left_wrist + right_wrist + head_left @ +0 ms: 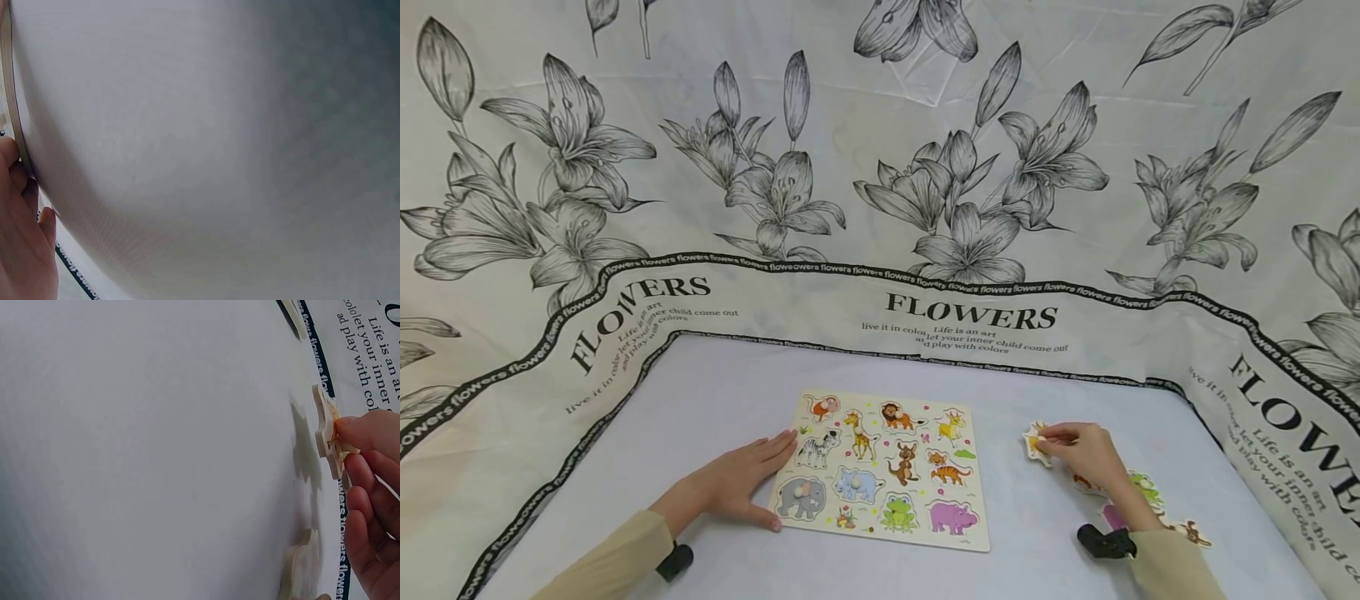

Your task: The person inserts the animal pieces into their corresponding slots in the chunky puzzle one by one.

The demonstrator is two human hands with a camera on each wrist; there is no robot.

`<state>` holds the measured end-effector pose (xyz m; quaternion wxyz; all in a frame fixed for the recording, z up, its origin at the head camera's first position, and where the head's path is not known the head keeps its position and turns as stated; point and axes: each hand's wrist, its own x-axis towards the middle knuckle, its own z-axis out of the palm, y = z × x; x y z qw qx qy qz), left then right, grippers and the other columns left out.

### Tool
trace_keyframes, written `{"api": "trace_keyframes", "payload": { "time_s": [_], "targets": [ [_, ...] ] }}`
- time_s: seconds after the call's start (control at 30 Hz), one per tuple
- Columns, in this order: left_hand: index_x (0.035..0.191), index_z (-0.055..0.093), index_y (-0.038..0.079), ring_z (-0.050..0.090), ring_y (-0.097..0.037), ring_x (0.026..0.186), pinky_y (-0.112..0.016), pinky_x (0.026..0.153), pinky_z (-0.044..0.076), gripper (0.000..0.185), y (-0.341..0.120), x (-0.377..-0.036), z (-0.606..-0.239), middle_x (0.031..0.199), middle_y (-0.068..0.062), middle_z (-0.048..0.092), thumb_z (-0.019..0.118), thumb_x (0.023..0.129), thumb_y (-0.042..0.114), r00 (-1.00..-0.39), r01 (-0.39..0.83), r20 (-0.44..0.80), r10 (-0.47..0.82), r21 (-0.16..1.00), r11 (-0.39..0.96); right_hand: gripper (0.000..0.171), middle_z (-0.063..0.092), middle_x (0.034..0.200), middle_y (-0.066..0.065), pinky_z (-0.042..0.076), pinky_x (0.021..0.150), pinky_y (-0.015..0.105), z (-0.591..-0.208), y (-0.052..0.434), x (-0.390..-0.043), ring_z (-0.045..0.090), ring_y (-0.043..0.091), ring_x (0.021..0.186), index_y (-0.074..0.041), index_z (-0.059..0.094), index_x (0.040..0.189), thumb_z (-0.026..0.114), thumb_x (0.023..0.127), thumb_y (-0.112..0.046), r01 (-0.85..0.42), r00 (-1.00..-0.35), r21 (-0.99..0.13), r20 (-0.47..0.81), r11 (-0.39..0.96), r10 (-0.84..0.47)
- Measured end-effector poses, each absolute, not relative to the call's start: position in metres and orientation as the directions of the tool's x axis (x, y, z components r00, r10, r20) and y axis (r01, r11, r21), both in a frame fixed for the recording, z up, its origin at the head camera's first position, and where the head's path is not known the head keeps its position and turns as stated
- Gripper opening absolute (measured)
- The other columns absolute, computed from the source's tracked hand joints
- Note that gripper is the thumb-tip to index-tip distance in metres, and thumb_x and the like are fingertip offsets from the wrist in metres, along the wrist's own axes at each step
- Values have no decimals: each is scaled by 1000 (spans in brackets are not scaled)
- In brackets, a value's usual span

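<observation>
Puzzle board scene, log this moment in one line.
left hand flat on puzzle board edge | right hand pinches yellow piece

The left hand lies flat, palm down, fingers straight and together, its forearm reaching in from the lower left. The right hand is curled, fingertips pinching, wrist bent inward

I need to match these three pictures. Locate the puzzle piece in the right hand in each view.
Head: the piece lies right of the board, pinched by the right hand.
Left wrist: not in view.
Right wrist: the piece stands at the right edge, at the fingertips.
Shared landmark: the white table.
</observation>
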<state>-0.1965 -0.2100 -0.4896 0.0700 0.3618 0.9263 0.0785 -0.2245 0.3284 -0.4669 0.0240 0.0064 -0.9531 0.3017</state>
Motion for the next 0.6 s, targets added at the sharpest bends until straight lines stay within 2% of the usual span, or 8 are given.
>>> {"api": "trace_keyframes", "payload": {
  "time_s": [0.17, 0.3, 0.6],
  "targets": [
    [151, 24, 2, 24, -29, 147, -44, 118, 29, 112, -210, -197, -489, 160, -13, 19, 58, 74, 76, -726, 662, -73, 684, 197, 723, 28, 73, 92, 10, 43, 49, 21, -471, 321, -227, 55, 12, 72, -3, 73, 101, 74, 84, -25, -55, -997, -576, 73, 815, -16],
    [151, 24, 2, 24, -29, 147, -44, 118, 29, 112, -210, -196, -489, 160, -14, 19, 58, 74, 76, -725, 662, -75, 685, 198, 723, 24, 73, 91, 9, 45, 55, 18, -473, 317, -229, 59, 11, 76, -4, 74, 98, 74, 83, -22, -88, -994, -577, 108, 812, -30],
    [151, 24, 2, 24, -29, 147, -45, 118, 30, 111, -210, -195, -488, 160, -13, 19, 59, 74, 75, -727, 656, -80, 682, 213, 724, 27, 73, 91, 8, 46, 56, 18, -472, 304, -235, 57, 12, 75, -4, 74, 100, 75, 82, -24, -70, -997, -617, 76, 784, -29]
  ]
}}
